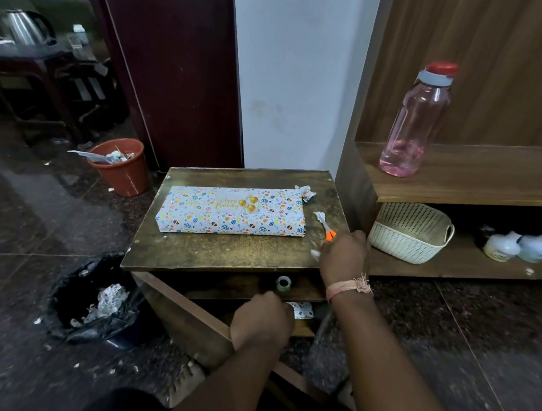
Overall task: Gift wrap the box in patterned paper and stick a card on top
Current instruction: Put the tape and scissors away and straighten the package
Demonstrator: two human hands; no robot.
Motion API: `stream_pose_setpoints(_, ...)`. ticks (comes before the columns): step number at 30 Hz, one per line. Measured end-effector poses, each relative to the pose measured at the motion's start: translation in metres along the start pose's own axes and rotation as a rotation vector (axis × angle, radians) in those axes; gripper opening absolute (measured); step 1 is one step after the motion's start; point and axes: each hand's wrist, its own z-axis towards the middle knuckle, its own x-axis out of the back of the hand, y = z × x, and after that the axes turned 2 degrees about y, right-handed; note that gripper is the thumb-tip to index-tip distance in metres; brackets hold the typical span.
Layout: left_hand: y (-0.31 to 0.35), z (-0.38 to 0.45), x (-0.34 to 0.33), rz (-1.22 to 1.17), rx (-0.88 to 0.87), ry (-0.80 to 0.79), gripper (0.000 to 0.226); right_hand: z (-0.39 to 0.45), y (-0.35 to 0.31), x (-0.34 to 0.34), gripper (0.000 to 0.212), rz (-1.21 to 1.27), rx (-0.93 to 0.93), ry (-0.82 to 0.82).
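Box (230,211) flat on desk (221,250), toward the back, fully wrapped in white patterned paper with small multicoloured shapes; card (236,203) reading "Happy Birthday" with gold balloons sits on top, centre. Crumpled paper scrap (306,193) at the box's right rear corner. Right hand (343,253) at the desk's right edge, fingers curled round orange-handled scissors (326,226), blades pointing away with a paper bit at the tip. Left hand (261,320) below the desk front, fingers curled under at the lower shelf; cannot tell if it holds anything. Tape roll (283,283) on the shelf under the top, patterned paper piece (302,310) lower down. Black bin bag (96,302) on floor left holds crumpled wrapping scraps. Orange bucket (121,169) behind holds paper waste. Cream perforated basket (410,232) on side shelf, contents not visible. Pink bottle (418,122) above, red cap.
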Motion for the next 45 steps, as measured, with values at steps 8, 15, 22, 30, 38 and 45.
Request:
stream_pose_setpoints(8, -0.003, -0.001, -0.001, -0.027, -0.007, -0.004, 0.038, -0.007, -0.011, 0.033, 0.054, 0.122, -0.198, -0.306)
stream_pose_setpoints(15, -0.002, -0.001, 0.000, -0.033, 0.006, -0.002, 0.040, -0.019, -0.015, 0.086, 0.018, 0.191, -0.227, -0.833)
stream_pose_setpoints(22, -0.003, -0.004, 0.002, -0.034, 0.003, -0.002, 0.042, -0.020, 0.007, 0.062, 0.010, 0.483, -0.264, -0.871)
stream_pose_setpoints(30, -0.001, -0.003, 0.004, -0.030, 0.011, -0.018, 0.039, -0.033, 0.024, 0.027, 0.011, 0.153, -0.296, -1.251)
stream_pose_setpoints(38, 0.003, 0.007, 0.002, -0.022, 0.018, -0.034, 0.036, -0.042, 0.027, -0.040, 0.033, 0.316, -0.310, -0.843)
stream_pose_setpoints(45, 0.006, 0.012, 0.000, 0.029, 0.031, -0.020, 0.039, -0.037, 0.030, -0.109, 0.018, 0.626, -0.729, -0.630)
